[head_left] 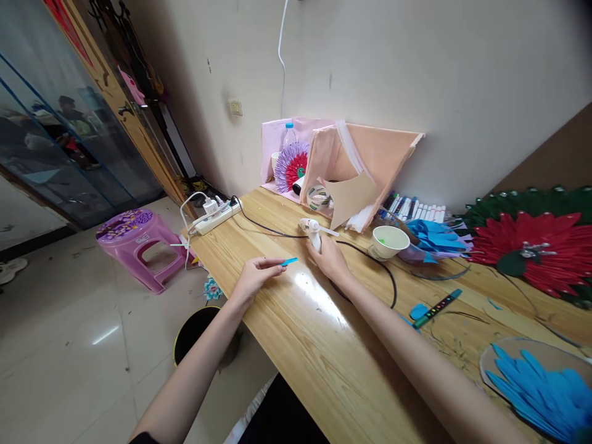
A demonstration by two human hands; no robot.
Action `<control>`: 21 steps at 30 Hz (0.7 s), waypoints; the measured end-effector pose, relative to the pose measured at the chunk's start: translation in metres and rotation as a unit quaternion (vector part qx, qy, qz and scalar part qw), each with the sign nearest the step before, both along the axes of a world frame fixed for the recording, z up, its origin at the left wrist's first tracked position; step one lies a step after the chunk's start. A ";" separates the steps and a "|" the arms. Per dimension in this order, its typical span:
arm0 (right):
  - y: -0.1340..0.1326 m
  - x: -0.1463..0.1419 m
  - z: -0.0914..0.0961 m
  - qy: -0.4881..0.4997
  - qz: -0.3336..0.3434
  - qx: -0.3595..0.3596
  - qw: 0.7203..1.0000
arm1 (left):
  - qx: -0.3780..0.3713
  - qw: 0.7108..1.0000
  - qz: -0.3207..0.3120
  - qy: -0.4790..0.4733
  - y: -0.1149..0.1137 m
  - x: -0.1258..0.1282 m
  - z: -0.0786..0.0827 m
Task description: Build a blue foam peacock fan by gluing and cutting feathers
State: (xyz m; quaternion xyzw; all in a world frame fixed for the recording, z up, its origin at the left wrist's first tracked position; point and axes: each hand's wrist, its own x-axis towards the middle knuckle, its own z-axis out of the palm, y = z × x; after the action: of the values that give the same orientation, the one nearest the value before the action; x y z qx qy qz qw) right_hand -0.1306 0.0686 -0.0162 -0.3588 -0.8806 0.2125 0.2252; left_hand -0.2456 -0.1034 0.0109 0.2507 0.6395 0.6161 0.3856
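Observation:
My left hand (256, 275) pinches a small blue paper strip (289, 261) just above the wooden table (319, 345). A little to its right, my right hand (329, 257) is wrapped round the handle of a white glue gun (311, 230), whose nozzle points away from me. The gun's black cord (370, 256) loops across the table toward a white power strip (216, 216) at the far left corner.
A white paper cup (388, 241) stands right of the glue gun. Blue paper petals (543, 391), a red and green paper flower (536, 246), markers (416, 208), a tape roll (318, 197) and peach card sheets (365, 166) lie about. A purple stool (136, 240) and black bin (197, 327) stand on the floor.

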 end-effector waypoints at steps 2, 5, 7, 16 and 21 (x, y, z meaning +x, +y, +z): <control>-0.005 0.016 0.001 0.001 0.006 0.012 1.000 | -0.003 1.000 -0.011 0.028 0.001 0.006 0.007; -0.015 0.053 0.007 0.016 -0.005 0.033 0.999 | -0.001 0.998 -0.020 0.056 0.007 0.017 0.016; -0.022 0.085 0.017 0.035 -0.008 0.044 0.998 | 0.013 0.998 -0.030 0.062 0.013 0.027 0.021; -0.050 0.224 0.094 0.081 -0.052 0.149 0.984 | 0.052 0.983 -0.165 0.060 0.074 0.105 0.043; -0.056 0.247 0.095 0.052 -0.058 0.284 0.956 | 0.047 0.966 -0.245 0.072 0.103 0.156 0.041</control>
State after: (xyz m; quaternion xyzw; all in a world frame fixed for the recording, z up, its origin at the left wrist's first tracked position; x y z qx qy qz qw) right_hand 0.1168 0.0122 0.0784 -0.3189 -0.8696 -0.0411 0.3748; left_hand -0.0896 -0.0002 0.0520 0.4610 0.5549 0.5125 0.4658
